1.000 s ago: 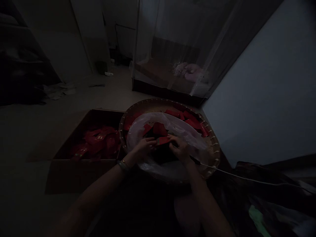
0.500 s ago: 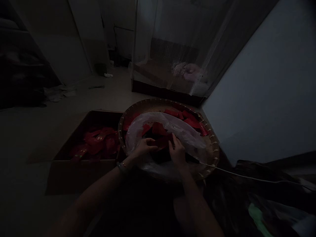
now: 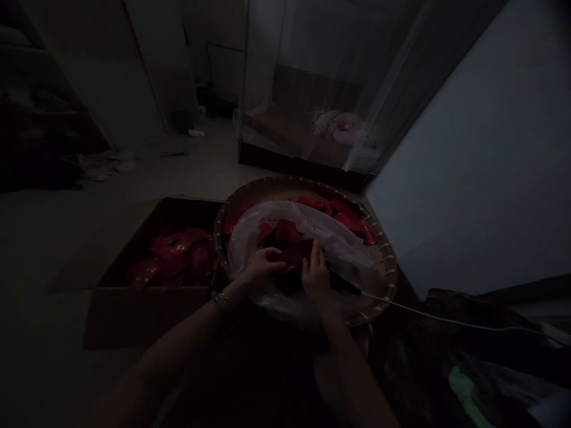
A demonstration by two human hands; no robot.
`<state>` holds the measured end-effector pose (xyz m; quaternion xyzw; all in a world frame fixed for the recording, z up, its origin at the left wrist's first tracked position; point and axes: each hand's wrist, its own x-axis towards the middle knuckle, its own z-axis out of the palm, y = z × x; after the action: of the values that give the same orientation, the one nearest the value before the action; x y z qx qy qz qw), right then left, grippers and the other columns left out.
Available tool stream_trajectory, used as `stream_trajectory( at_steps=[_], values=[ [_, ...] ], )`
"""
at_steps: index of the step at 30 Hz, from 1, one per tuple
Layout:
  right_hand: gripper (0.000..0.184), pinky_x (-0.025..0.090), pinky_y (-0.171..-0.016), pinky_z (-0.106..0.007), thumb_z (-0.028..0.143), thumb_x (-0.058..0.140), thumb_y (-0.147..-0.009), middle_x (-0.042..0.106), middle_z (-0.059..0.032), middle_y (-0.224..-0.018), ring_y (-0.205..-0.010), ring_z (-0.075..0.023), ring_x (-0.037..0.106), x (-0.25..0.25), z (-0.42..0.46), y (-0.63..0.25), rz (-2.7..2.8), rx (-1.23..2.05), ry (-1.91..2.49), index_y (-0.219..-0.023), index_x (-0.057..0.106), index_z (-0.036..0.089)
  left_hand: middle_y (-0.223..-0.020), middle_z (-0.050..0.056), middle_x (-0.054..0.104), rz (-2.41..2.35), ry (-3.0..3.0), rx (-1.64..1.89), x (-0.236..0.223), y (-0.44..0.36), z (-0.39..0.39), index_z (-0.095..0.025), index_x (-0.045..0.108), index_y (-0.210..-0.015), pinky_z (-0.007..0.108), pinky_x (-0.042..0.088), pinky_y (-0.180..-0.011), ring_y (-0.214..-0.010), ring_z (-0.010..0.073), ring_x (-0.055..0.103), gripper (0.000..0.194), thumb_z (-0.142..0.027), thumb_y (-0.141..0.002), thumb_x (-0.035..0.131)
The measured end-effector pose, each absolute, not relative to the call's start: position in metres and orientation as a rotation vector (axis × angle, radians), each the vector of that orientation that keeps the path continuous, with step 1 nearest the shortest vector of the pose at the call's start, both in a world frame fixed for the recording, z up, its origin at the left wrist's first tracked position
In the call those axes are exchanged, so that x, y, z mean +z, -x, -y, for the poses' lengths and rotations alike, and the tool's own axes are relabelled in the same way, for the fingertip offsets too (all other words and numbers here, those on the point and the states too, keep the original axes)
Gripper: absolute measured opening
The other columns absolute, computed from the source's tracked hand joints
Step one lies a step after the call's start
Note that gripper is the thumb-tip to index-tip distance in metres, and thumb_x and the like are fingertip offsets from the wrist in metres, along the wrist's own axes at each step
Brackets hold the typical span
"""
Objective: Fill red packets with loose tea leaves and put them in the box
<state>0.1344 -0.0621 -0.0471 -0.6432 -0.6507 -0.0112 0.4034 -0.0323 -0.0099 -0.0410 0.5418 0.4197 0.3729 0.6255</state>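
Where the two hands meet: the left hand [image 3: 261, 266] has its thumb and fingers pinched on the left end of a red packet [image 3: 295, 254]; the right hand [image 3: 316, 276] sets its fingers to the right end, but I cannot tell in this dimness whether they close on it.
Red packet: it spans the gap between the hands, slightly tilted, over a dark hollow in the pale plastic sheet [image 3: 263, 215]; if the right fingers are only resting, that end could swing down.
White cord [image 3: 446, 318]: it runs rightward from a slim dark thing [image 3: 350, 286] beside the right hand; a wrist catching it might drag that thing across the plastic.
Woven tray [image 3: 391, 261]: its rim surrounds the plastic, with loose red pieces [image 3: 350, 221] along the far side; a knock could scatter them.
Cardboard box [image 3: 143, 318]: just left of the tray, holding a heap of red packets [image 3: 178, 255].
Beyond: a bed [image 3: 285, 128] behind netting, and a pale wall [image 3: 482, 148] at right.
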Motion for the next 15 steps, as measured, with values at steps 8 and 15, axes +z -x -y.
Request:
stream_trajectory(
  at_steps=[8,15],
  values=[
    [0.049,0.038,-0.104,-0.048,0.029,0.033,-0.094,0.036,-0.0179,-0.145,-0.133,-0.0273,0.036,-0.042,0.065,-0.137,1.667,0.007,1.569,-0.14,0.037,0.014,-0.071,0.0,0.068,-0.977,-1.238,0.853,-0.048,0.031,0.007,-0.012,0.065,-0.086,0.023,0.049,-0.062,-0.062,0.0131,0.063,0.043,-0.028,-0.051,0.083],
    [0.032,0.051,-0.069,-0.035,0.045,0.056,-0.083,0.058,-0.0095,-0.085,-0.077,-0.0203,0.058,-0.032,0.062,-0.158,1.439,-0.013,1.572,-0.081,0.067,0.015,-0.069,0.0,0.068,-0.921,-1.225,0.826,-0.044,0.031,0.012,-0.012,0.064,-0.087,0.023,0.048,-0.059,-0.061,0.0131,0.063,0.041,-0.028,-0.053,0.081]
  ],
)
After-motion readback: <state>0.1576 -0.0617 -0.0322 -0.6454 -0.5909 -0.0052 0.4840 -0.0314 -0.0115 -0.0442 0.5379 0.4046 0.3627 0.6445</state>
